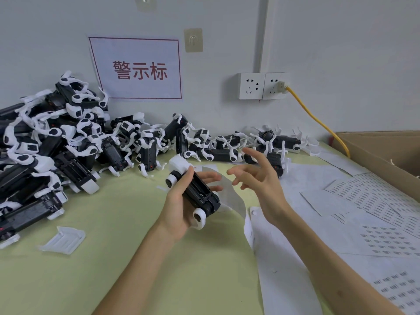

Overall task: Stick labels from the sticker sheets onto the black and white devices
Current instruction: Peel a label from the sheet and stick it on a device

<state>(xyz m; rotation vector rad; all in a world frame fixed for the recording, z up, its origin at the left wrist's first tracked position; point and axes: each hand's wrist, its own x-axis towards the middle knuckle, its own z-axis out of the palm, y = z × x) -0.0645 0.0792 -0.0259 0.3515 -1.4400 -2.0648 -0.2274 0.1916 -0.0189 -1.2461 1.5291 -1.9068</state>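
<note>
Grips black-and-white plastic device (201,193) in curled left hand (178,204); holds right hand (259,178) just beside, fingers spread, released.

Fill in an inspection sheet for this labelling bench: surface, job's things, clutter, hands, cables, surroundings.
Surface: pale green table, paper over its right side.
Job's things: held device; pile of devices at left; sticker sheets at right.
Clutter: white plastic cover lying loose at left.
Hands: left hand grips the held device; right hand open, fingers spread.
Cables: yellow cable plugged into the wall socket.
Surroundings: red-lettered sign on the wall; cardboard box at right.
</note>
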